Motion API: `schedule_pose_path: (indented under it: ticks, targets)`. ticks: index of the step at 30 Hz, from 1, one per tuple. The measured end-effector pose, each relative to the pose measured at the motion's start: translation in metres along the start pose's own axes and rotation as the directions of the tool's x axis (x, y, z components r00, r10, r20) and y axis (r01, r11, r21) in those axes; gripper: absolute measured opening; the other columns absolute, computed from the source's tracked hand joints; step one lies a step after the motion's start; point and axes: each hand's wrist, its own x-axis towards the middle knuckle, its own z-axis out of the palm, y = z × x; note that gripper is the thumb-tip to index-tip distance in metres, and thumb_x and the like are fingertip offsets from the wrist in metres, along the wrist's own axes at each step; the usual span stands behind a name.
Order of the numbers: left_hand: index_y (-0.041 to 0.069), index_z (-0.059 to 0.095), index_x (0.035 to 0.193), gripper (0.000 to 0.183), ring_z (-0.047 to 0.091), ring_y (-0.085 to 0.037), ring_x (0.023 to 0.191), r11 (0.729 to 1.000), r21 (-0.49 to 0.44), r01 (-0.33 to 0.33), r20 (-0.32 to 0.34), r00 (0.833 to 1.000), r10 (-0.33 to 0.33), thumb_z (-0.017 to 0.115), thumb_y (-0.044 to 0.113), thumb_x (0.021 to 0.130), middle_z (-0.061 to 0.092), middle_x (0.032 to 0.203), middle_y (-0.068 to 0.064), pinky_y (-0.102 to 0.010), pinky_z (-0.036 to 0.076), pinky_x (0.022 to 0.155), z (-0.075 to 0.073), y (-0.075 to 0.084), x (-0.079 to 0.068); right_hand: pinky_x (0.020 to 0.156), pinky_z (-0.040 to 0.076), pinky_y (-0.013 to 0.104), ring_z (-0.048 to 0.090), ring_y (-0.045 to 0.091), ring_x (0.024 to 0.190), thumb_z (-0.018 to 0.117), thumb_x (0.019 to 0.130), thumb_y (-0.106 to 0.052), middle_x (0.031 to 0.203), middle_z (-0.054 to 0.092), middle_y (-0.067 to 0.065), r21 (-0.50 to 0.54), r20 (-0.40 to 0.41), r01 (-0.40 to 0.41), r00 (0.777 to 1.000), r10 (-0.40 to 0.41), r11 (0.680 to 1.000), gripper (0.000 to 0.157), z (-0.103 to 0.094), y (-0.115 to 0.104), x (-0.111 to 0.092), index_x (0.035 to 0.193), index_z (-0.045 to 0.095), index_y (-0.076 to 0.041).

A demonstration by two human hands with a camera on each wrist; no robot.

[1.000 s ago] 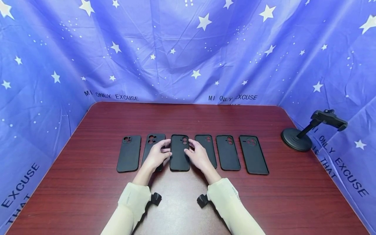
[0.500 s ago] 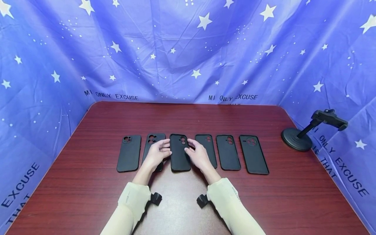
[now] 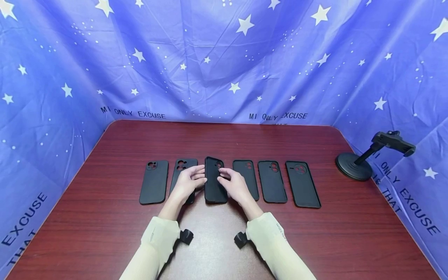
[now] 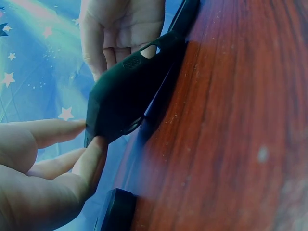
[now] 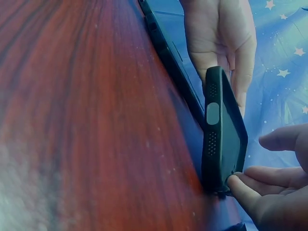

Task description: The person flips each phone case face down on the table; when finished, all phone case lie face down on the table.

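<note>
Fingers of the left hand [image 3: 185, 186] pinch the raised left edge of a hollow black phone case [image 3: 212, 187], third from the left in a row of six parallel to the far edge of the surface [image 3: 217, 249]. Fingers of the right hand [image 3: 237, 186] are loosely bent at its right edge, thumb touching the rim; whether they grip it cannot be told.

Judging by how the cases lie, turning them over seems partly done: the leftmost case [image 3: 153, 186] and second case [image 3: 191, 162] lie back-up, this one is tilted midway, and the fourth case [image 3: 250, 179], fifth case [image 3: 273, 184] and sixth case [image 3: 303, 189], nearer the surface's right edge, lie hollow-up and apparently remain.

All look matte, probably soft plastic or silicone: thin-walled, round-cornered, with differing camera cutouts. The held one's short end has an oval port opening [image 5: 212, 113] between dotted speaker holes [image 5: 211, 144].
</note>
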Motion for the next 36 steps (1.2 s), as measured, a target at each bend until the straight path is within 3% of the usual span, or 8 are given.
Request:
schedule_pose_path:
  ticks: [8, 17, 24, 27, 33, 36]
  targets:
    - [-0.002, 0.047, 0.14, 0.05, 0.056, -0.033, 0.124, 0.999, -0.033, -0.038, 0.048, 0.998, 0.04, 0.06, -0.002, 0.092, 0.056, 0.134, -0.026, -0.02, 0.054, 0.09, -0.001, 0.001, -0.001, 0.105, 0.046, 0.046, 0.057, 0.028, 0.125, 0.057, 0.097, -0.023, 0.129, 0.065, 0.014, 0.021, 0.008, -0.003, 1.0, 0.003, 1.0, 0.04, 0.001, -0.002, 0.0, 0.132, 0.058, -0.006]
    - [-0.001, 0.047, 0.14, 0.049, 0.061, -0.027, 0.119, 0.993, -0.084, -0.079, 0.103, 0.991, 0.088, 0.06, 0.001, 0.093, 0.057, 0.134, -0.025, -0.021, 0.054, 0.091, 0.002, 0.003, -0.002, 0.097, 0.052, 0.043, 0.062, 0.027, 0.116, 0.053, 0.099, -0.034, 0.13, 0.063, 0.015, 0.125, 0.015, -0.044, 0.999, 0.043, 0.991, 0.046, 0.006, -0.003, -0.001, 0.135, 0.056, -0.006]
    - [-0.002, 0.046, 0.141, 0.049, 0.058, -0.034, 0.123, 0.991, -0.083, -0.104, 0.14, 0.983, 0.115, 0.059, 0.0, 0.093, 0.055, 0.136, -0.026, -0.025, 0.054, 0.094, 0.004, 0.004, -0.004, 0.102, 0.05, 0.037, 0.06, 0.03, 0.12, 0.053, 0.099, -0.03, 0.133, 0.058, 0.022, 0.329, 0.044, -0.071, 0.997, 0.06, 0.942, 0.047, 0.011, -0.004, 0.0, 0.134, 0.053, 0.003]
    - [-0.002, 0.046, 0.141, 0.05, 0.057, -0.035, 0.124, 0.99, -0.081, -0.117, 0.152, 0.98, 0.128, 0.059, 0.0, 0.093, 0.053, 0.137, -0.026, -0.026, 0.054, 0.094, 0.004, 0.004, -0.004, 0.102, 0.05, 0.037, 0.06, 0.031, 0.121, 0.054, 0.099, -0.03, 0.133, 0.058, 0.023, 0.356, 0.044, -0.073, 0.997, 0.062, 0.931, 0.049, 0.012, -0.005, 0.001, 0.134, 0.053, 0.005]
    - [-0.003, 0.045, 0.141, 0.05, 0.055, -0.035, 0.125, 0.989, -0.047, -0.137, 0.208, 0.967, 0.144, 0.059, 0.001, 0.093, 0.053, 0.138, -0.026, -0.023, 0.054, 0.092, 0.004, 0.004, -0.004, 0.076, 0.055, 0.022, 0.065, 0.011, 0.087, 0.058, 0.096, -0.029, 0.111, 0.069, 0.017, 0.292, -0.002, -0.072, 0.997, 0.076, 0.954, 0.039, 0.012, -0.005, 0.0, 0.122, 0.064, 0.0]
    - [-0.006, 0.044, 0.141, 0.05, 0.055, -0.038, 0.126, 0.99, -0.013, -0.138, 0.225, 0.965, 0.138, 0.057, -0.002, 0.093, 0.051, 0.14, -0.027, -0.022, 0.054, 0.092, 0.004, 0.003, -0.004, 0.07, 0.054, 0.021, 0.063, 0.007, 0.078, 0.058, 0.096, -0.025, 0.103, 0.07, 0.017, 0.321, -0.017, -0.074, 0.996, 0.084, 0.944, 0.035, 0.013, -0.004, 0.0, 0.118, 0.065, 0.001]
